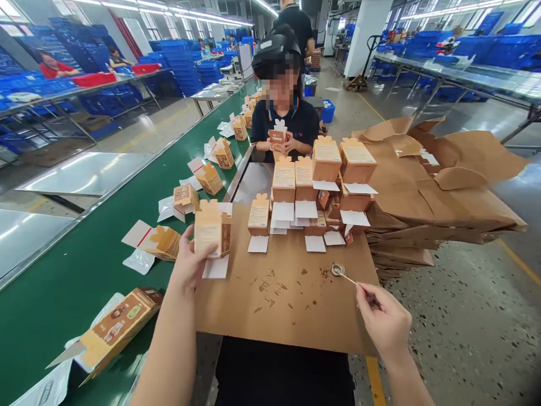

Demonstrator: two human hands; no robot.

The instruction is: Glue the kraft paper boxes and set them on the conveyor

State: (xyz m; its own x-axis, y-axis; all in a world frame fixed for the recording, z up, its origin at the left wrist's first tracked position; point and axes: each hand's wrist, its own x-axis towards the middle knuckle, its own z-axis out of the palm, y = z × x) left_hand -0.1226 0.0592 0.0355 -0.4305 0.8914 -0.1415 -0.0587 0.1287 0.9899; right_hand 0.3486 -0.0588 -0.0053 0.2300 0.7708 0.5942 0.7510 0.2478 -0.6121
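My left hand [190, 262] grips a small kraft-brown cardboard box [212, 228], fingers on its lower front, with a white paper slip [216, 267] beneath it. My right hand [384, 321] pinches a thin long-handled metal spoon [338, 272], whose round bowl rests near scattered brown granules [324, 274]. Both hands are over a brown cardboard sheet [281, 299]. Several similar boxes [284, 180] stand in rows on the far part of this sheet, most with white slips beside them.
A green conveyor belt [84, 276] at my left carries opened boxes and white papers. A co-worker [283, 118] across from me holds a box. Flattened brown cardboard [443, 192] is stacked at the right. Metal tables and blue crates stand behind.
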